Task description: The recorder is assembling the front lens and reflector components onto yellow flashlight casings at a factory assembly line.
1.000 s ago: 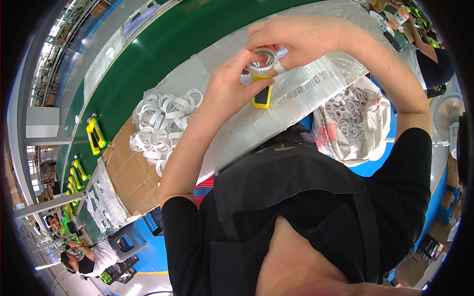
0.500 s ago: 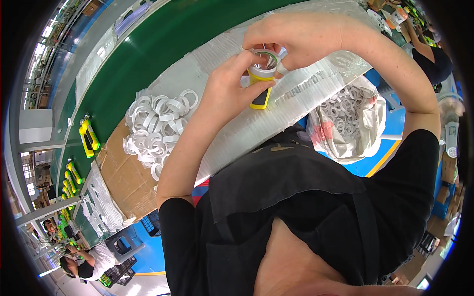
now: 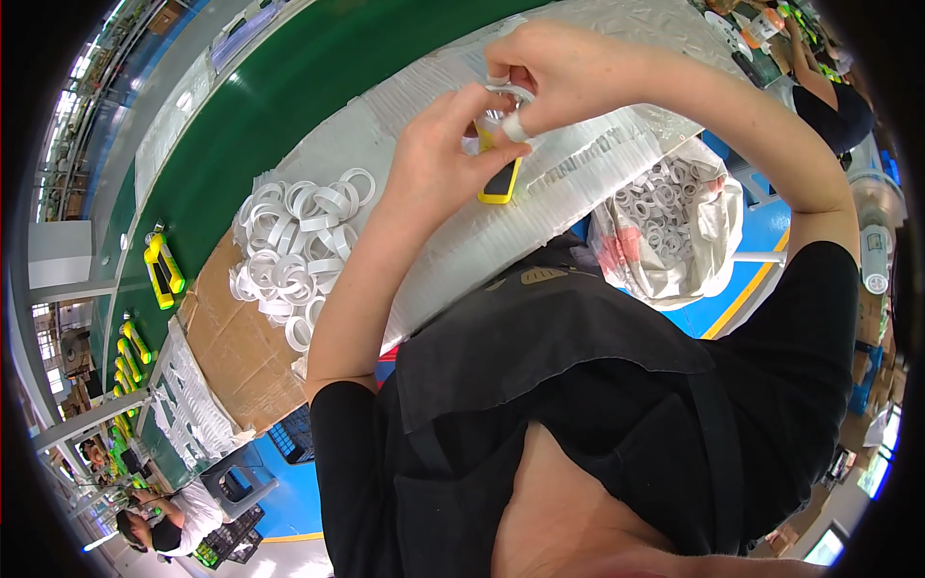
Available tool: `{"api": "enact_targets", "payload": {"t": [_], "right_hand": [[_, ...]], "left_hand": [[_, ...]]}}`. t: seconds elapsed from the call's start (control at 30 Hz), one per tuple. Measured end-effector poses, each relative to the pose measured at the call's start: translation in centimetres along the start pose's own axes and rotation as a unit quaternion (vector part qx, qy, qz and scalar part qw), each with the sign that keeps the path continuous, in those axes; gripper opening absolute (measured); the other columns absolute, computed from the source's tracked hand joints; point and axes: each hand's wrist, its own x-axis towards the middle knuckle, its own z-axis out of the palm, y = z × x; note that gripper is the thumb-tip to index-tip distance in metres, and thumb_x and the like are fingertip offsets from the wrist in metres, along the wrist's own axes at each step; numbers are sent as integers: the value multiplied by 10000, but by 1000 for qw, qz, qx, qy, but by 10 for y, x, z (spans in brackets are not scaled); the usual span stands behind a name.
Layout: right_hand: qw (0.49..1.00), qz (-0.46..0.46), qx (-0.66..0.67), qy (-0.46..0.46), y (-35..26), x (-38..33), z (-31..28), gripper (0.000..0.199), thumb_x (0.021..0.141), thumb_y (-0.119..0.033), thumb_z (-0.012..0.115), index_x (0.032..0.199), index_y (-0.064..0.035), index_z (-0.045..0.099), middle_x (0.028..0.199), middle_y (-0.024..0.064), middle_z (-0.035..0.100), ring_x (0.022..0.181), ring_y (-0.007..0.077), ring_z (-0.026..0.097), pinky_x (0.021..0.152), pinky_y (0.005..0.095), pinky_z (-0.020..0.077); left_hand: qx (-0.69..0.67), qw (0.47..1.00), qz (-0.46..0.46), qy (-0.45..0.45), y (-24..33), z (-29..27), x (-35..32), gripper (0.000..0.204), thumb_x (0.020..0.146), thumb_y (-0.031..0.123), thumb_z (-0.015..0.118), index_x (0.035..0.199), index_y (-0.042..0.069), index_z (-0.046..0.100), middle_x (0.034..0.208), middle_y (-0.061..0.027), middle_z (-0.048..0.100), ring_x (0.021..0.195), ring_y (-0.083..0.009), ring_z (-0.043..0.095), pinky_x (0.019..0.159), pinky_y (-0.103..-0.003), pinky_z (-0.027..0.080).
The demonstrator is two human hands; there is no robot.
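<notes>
My left hand is closed round the upper part of a yellow flashlight with a dark panel, its lower end pointing toward me. The flashlight's round head is mostly hidden by my fingers. Over that head, the bent fingers and thumb of my right hand pinch a white ring, which looks tilted. Whether the ring touches the head all round I cannot tell. A white wrap covers one right fingertip. To the left, a heap of loose white rings lies beside my left forearm.
Plastic-wrapped sheeting covers the bench under my hands. A white sack of smaller rings stands to the right. Beyond runs a green belt carrying yellow flashlights. Brown cardboard lies at left. Other people work at both sides.
The ring has tipped from lying level over the flashlight's head to a steeper tilt. Both hands have shifted slightly left, and my right fingers have curled in more.
</notes>
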Motion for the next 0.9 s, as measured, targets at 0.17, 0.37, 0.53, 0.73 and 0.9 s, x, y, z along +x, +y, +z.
{"api": "enact_targets", "payload": {"t": [0.17,0.37,0.53,0.73,0.9], "right_hand": [[987,134,-22,83,-5,-2,17,472,710,-409,748,760,21,558,622,133,539,560,250,524,517,357,412],[966,-106,-15,237,24,-8,27,584,717,-544,724,784,16,571,678,150,575,608,287,565,552,397,442],[994,84,-74,7,-17,-1,7,531,775,-484,702,890,20,580,836,160,609,746,282,608,641,392,471],[998,55,-37,24,3,-5,7,500,738,-452,728,865,8,579,783,148,598,697,284,590,611,393,455],[969,199,-145,2,-10,5,10,444,707,-400,759,818,-13,572,712,138,575,653,276,578,581,392,442]], "left_hand": [[16,1000,-6,24,0,5,-3,378,706,121,841,997,38,614,944,-54,688,789,-151,654,745,-281,545],[-7,999,-26,33,-1,6,-3,374,696,112,846,982,39,615,915,-48,676,791,-148,653,707,-274,539],[19,999,-11,47,0,9,-2,373,692,111,849,982,45,624,893,-33,672,760,-141,643,692,-269,535],[-1,998,-3,67,-3,9,-3,370,690,109,850,981,45,631,893,-28,675,733,-136,618,656,-265,520],[27,999,-10,46,-3,9,-3,381,687,114,852,992,52,633,923,-35,688,769,-145,643,673,-271,533]]}}
